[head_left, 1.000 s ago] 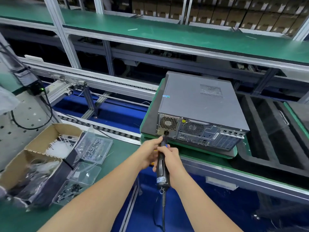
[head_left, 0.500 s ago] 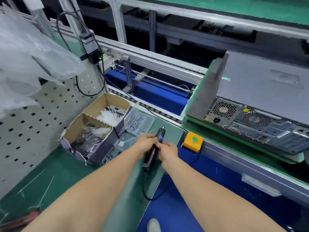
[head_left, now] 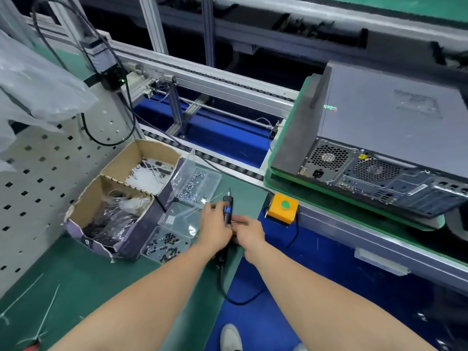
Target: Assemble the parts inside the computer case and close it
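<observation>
Screwdriving looks like the step in hand. The left hand (head_left: 215, 225) is gripping the electric screwdriver (head_left: 227, 208), bit pointing far, and the right hand (head_left: 249, 233) is pinching its barrel. Both are hovering near the clear screw tray (head_left: 200, 183), so the next move is probably seating a screw on the bit. The closed computer case (head_left: 379, 127) is lying well right. Its yellow rear sticker (head_left: 362, 156) is too small to read.

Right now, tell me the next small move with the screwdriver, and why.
Probably dip the bit into the screw tray for a screw: left hand and right hand hold the screwdriver with its bit just beside that tray.
</observation>
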`<action>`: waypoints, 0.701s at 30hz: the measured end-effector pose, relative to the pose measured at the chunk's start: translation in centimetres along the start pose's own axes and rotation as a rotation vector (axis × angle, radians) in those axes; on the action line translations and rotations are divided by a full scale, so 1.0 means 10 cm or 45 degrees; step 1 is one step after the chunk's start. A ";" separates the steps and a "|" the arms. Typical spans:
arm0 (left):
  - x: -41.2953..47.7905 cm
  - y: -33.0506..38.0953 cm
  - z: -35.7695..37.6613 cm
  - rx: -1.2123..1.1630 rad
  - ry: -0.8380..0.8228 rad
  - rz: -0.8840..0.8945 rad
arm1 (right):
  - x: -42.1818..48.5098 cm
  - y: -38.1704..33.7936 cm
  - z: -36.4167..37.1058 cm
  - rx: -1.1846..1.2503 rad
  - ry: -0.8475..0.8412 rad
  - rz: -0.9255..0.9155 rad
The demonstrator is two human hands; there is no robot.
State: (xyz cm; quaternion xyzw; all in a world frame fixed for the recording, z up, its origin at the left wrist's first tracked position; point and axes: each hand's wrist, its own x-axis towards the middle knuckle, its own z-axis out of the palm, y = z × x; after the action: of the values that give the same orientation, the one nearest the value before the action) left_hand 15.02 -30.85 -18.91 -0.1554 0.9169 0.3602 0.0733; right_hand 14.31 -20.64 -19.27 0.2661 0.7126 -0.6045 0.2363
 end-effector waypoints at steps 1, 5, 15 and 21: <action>0.00 0.02 0.01 0.052 0.027 0.030 | 0.01 0.00 -0.02 -0.010 -0.006 -0.007; 0.07 0.17 0.08 0.207 0.072 0.073 | 0.08 -0.05 -0.17 -0.043 0.013 -0.066; 0.46 1.10 0.56 -0.143 -0.104 0.140 | 0.49 -0.27 -1.18 -0.084 0.545 -0.087; 0.62 1.27 0.84 -0.163 -0.112 -0.136 | 0.67 -0.37 -1.33 -0.120 0.477 0.029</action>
State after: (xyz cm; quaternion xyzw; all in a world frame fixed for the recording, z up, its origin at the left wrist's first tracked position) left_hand 5.12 -17.73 -18.43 -0.1925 0.8783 0.4201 0.1225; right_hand 6.65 -7.37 -18.87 0.3705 0.7687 -0.5077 0.1187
